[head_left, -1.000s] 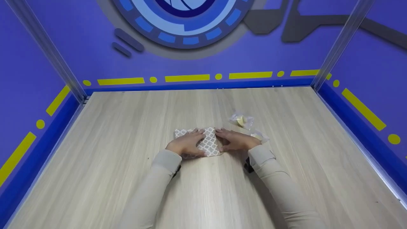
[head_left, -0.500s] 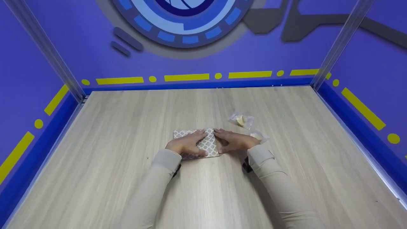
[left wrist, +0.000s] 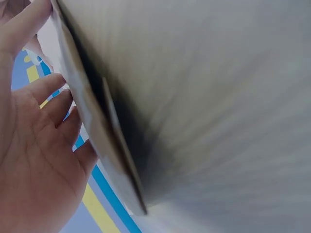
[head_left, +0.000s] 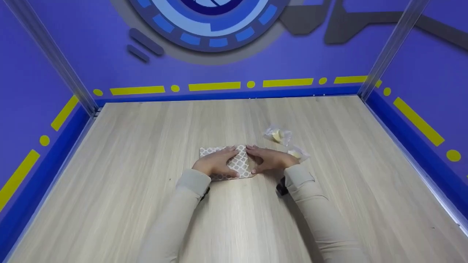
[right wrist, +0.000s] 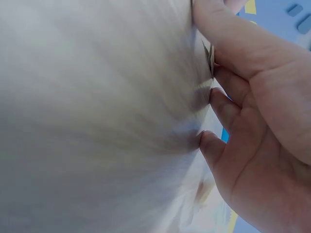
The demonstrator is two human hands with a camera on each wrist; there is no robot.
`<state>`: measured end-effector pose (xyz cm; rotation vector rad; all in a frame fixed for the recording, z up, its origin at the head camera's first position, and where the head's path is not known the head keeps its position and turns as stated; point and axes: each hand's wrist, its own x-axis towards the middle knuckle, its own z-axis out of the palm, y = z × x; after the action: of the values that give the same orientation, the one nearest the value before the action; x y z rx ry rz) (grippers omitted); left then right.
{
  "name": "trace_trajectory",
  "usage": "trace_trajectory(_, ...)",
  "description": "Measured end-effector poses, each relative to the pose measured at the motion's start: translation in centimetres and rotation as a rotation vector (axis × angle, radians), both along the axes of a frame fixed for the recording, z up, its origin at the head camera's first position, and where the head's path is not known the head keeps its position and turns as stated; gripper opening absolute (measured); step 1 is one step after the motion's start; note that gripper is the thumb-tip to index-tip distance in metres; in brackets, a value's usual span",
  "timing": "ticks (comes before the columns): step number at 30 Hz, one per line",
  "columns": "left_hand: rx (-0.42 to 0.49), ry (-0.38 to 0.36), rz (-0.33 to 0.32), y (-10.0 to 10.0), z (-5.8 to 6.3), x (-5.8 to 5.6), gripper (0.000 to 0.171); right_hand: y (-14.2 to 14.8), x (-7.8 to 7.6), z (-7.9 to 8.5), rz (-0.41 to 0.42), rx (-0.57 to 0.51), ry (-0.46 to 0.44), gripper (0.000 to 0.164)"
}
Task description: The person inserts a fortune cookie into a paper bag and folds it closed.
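Note:
A flat, folded piece of white-and-grey patterned paper (head_left: 241,163), brown along its right side, lies on the table. My left hand (head_left: 216,163) rests across its left part, thumb and fingers spread and touching the top. At its right edge, my right hand (head_left: 271,160) presses down with fingertips and thumb apart. In the left wrist view, the paper's brown edge (left wrist: 104,128) lifts slightly, showing a dark gap beneath a layer. The right wrist view has the right fingers (right wrist: 226,109) touching down beside a small raised corner (right wrist: 210,60).
Just beyond the right hand lies a clear plastic packet (head_left: 276,135) with something pale yellow inside. A second clear packet (head_left: 299,153) sits by the right wrist, partly covered. Blue-purple walls (head_left: 219,73) enclose the wooden table (head_left: 146,146) at the back and sides.
The head view has tilted a little, so the surroundings sit slightly higher in it. Both hands stay in nearly the same place on the patterned paper.

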<state>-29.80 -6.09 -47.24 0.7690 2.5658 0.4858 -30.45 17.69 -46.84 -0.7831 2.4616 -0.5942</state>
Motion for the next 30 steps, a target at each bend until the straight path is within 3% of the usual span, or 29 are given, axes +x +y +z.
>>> trace_trajectory(21,-0.010,0.066,0.039,0.16,0.12,-0.06,0.085,0.13,-0.10,-0.39,-0.052,-0.051,-0.030,0.085)
trace_trajectory(30,0.008,0.114,0.024,0.07,0.24,0.16,0.077,0.31,-0.04,-0.56,-0.009,-0.075,0.019,0.083)
